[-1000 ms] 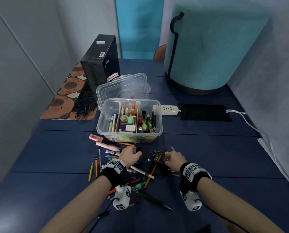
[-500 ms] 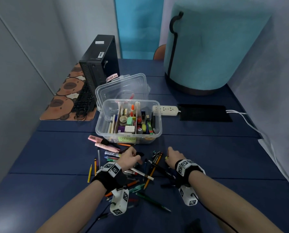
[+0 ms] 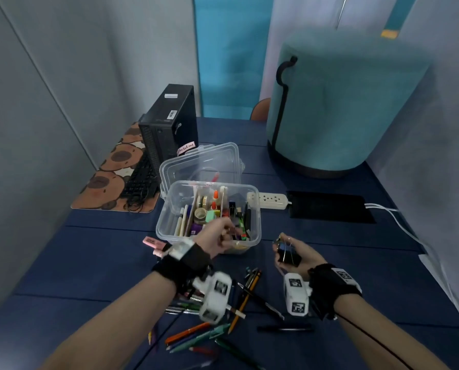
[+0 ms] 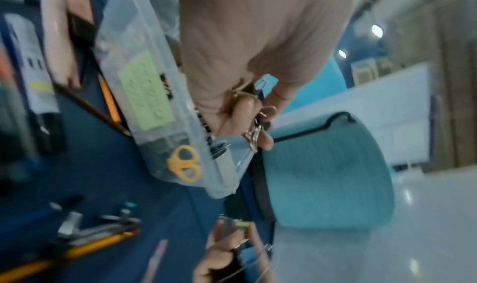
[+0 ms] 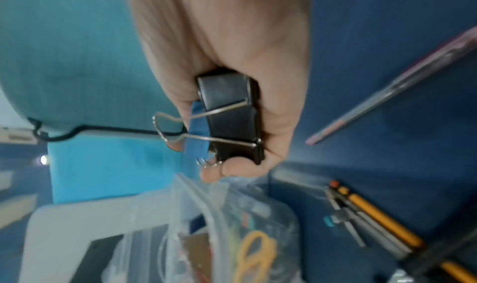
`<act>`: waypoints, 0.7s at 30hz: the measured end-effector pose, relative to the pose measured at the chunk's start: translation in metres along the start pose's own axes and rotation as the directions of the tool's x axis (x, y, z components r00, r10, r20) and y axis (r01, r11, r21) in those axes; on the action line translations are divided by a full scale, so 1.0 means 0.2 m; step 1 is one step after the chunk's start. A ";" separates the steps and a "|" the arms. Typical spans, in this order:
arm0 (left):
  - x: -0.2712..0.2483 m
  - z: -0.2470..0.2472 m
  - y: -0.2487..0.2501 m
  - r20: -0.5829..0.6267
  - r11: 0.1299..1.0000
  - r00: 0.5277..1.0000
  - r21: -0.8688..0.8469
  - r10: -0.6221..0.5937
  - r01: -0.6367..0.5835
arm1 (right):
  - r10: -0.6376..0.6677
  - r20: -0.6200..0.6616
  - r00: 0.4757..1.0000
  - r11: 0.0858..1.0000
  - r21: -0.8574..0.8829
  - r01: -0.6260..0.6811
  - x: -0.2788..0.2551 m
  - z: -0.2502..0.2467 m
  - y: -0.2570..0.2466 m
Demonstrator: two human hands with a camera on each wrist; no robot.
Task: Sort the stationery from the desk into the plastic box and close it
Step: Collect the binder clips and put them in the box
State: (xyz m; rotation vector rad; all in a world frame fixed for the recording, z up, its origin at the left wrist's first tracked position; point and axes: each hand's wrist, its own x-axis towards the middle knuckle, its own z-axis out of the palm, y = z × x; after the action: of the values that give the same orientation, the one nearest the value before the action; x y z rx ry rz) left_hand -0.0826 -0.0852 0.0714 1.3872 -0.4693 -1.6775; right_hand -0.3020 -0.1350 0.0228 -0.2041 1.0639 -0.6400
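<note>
The clear plastic box (image 3: 167, 231) stands open on the blue desk, full of tapes, glue and pens, its lid (image 3: 200, 164) leaning behind it. My left hand (image 3: 224, 237) hovers over the box's front edge and grips a bunch of small binder clips (image 4: 254, 133). My right hand (image 3: 289, 252) is raised to the right of the box and holds large black binder clips (image 5: 231, 116) with a blue one among them. Several pens and pencils (image 3: 245, 292) lie scattered on the desk below my wrists. Pink highlighters (image 3: 152, 243) lie left of the box.
A black computer tower (image 3: 169, 124) and keyboard (image 3: 140, 182) sit on a patterned mat (image 3: 103, 182) at the back left. A white power strip (image 3: 268, 201) and black pad (image 3: 329, 209) lie right of the box. A large teal cylinder (image 3: 343, 108) stands behind.
Both hands have lifted off the desk with clips in them. The left moved up over the box's front edge; the right rose beside the box.
</note>
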 end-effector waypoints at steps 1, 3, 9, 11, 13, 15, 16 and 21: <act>0.02 0.02 0.07 -0.024 0.996 0.999 -0.080 -0.042 0.040 | -0.013 0.024 1.000 0.999 0.029 0.013 0.00 0.02 -0.04; 0.11 0.04 0.19 -0.050 0.974 0.994 -0.207 -0.099 0.087 | -0.047 0.065 0.997 0.997 0.071 0.043 -0.02 0.05 -0.11; 0.37 0.13 0.31 -0.091 0.992 0.988 -0.034 -0.125 0.123 | -0.135 0.140 0.981 0.982 0.148 0.114 -0.02 0.09 -0.20; 0.44 0.17 0.30 -0.119 0.985 0.986 0.117 -0.113 0.127 | -0.156 0.144 0.977 0.980 0.142 0.136 -0.02 0.09 -0.22; 0.54 0.19 0.29 -0.175 0.922 0.983 0.370 -0.052 0.114 | -0.172 0.141 0.975 0.979 0.132 0.154 -0.03 0.08 -0.23; 0.63 0.19 0.28 -0.189 0.751 0.982 0.650 0.012 0.116 | -0.174 0.158 0.972 0.980 0.126 0.155 -0.03 0.08 -0.22; 0.64 0.19 0.29 -0.196 0.646 0.980 0.753 0.034 0.128 | -0.165 0.164 0.972 0.982 0.120 0.147 -0.03 0.08 -0.21; 0.62 0.29 0.32 -0.029 0.017 0.964 1.000 0.265 0.025 | -0.137 0.166 0.977 0.987 0.109 0.120 0.00 0.09 -0.18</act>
State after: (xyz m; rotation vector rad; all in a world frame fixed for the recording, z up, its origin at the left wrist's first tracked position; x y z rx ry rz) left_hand -0.1104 -0.2339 0.0635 2.3750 -1.9017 -0.7841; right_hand -0.3004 -0.1665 0.0474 -0.2401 0.8541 -0.7751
